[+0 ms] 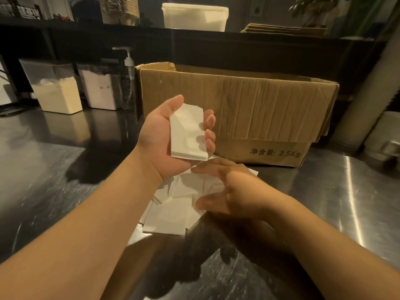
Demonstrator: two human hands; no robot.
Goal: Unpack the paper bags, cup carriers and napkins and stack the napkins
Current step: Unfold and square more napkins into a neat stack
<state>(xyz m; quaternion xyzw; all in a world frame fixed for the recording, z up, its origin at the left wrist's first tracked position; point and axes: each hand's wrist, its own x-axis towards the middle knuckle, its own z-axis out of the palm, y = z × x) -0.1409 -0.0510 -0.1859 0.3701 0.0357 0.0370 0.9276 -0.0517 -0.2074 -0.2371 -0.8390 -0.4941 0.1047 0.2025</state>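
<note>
My left hand [158, 137] is raised palm up and grips a small stack of white folded napkins [187, 133], fingers curled round its right edge. Below it, a loose heap of white napkins [171, 213] lies spread on the steel counter [65, 191]. Hovering over the heap's right side, my right hand [229, 189] has straight fingers spread toward the left and holds nothing. Behind both hands stands an open brown cardboard box [238, 109] marked 2.5Kg; its inside is hidden.
Two clear tubs of powder [58, 94] and a pump bottle [128, 79] stand at the back left. A white lidded container [194, 16] and flat cardboard [281, 30] sit on the dark shelf behind. A pale cylinder and white vessel [383, 135] are at right.
</note>
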